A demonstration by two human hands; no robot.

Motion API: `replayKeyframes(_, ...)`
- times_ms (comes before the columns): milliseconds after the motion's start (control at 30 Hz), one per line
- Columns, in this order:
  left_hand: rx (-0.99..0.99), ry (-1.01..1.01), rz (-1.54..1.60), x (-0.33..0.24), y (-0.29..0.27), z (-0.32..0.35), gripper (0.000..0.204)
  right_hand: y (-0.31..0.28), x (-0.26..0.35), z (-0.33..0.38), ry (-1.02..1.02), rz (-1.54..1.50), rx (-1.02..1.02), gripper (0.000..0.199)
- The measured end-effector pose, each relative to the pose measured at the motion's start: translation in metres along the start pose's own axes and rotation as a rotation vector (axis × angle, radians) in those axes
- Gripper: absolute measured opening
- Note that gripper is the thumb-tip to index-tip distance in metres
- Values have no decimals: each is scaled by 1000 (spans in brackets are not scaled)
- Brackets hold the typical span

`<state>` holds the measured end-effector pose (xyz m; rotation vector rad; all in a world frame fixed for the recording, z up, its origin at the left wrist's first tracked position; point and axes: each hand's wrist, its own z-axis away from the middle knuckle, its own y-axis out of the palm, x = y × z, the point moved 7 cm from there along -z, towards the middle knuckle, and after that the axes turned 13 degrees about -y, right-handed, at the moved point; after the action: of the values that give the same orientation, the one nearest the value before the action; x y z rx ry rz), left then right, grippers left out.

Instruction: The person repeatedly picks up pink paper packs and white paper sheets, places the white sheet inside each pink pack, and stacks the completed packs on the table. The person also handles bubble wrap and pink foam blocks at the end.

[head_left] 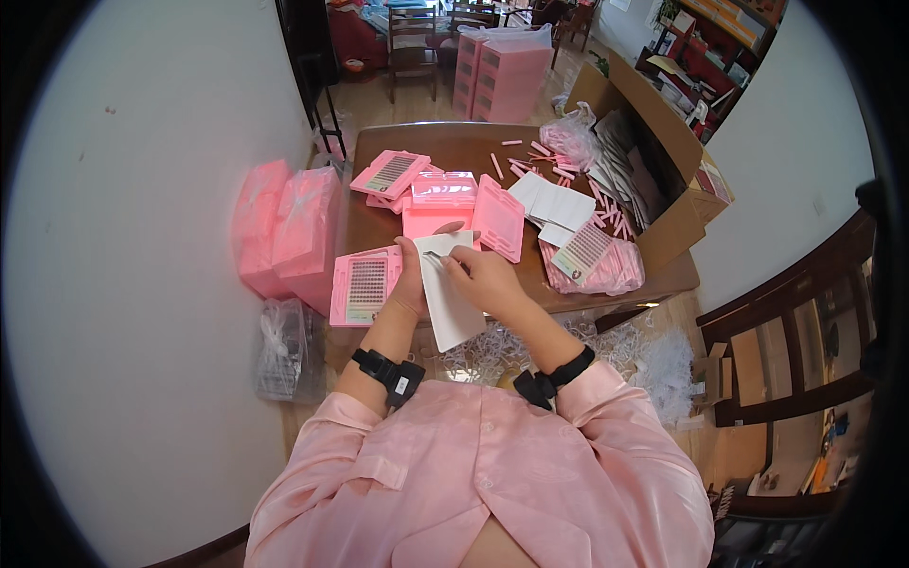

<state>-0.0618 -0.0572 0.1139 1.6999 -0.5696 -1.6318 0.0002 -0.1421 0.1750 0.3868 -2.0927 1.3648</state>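
Observation:
A white paper sheet (453, 312) hangs at a tilt in front of me, over the table's near edge. My left hand (409, 284) is closed on its left side, thumb toward the top. The fingers of my right hand (488, 279) are pinched against the upper part, beside a small dark mark; what they hold is too small to tell. Just beyond my hands lies an open pink plastic case (443, 192) with a clear, shiny window. A pink tray (499, 220) leans to its right. Beside my left hand is a pink case with a card of dark false lashes (367, 284).
More pink lash cases (393, 173) are stacked on the brown table (445, 137). White cards (559, 206), pink tubes (615, 216) and a bagged pink bundle (606, 270) lie right, near an open cardboard box (663, 142). Pink wrapped stacks (303, 222) stand left; shredded paper (663, 369) covers floor.

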Motion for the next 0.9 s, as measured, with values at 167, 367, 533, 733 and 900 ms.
replayKeyframes(167,7,-6,-24,16,-11,-5,111,25,-19,14,27,-178,-23,32)
replayKeyframes(367,-44,74,140,18,-37,-16,104,27,-28,25,-138,-270,86,29)
replayKeyframes(533,-553,268,181,-43,-120,2,102,32,-111,115,-259,-46,490,33)
replayKeyframes(733,-1027,104,400,-34,-142,4,108,21,-255,223,274,679,1039,42)
replayKeyframes(900,-950,-101,464,6,-103,-56,110,-25,-218,102,304,118,129,45)
